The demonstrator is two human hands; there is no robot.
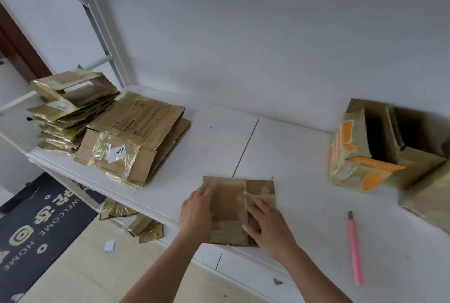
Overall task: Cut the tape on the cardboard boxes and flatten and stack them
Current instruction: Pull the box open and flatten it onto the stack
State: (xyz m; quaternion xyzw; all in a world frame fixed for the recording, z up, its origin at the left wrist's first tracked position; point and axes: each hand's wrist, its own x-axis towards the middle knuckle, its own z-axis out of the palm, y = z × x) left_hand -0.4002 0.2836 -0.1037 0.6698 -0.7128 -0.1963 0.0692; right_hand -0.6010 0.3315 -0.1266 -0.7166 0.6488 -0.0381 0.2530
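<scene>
Both hands press flat on a flattened cardboard box [233, 210] at the white table's [304, 156] front edge: left hand [197, 215] and right hand [265, 222], fingers spread, gripping nothing. It looks light, thin and bendy, with slippery tape, so I'd lift it by its side edges. Its stack of flattened boxes [109, 127] waits well apart on the left; a pink box cutter [355, 249] lies to the right.
</scene>
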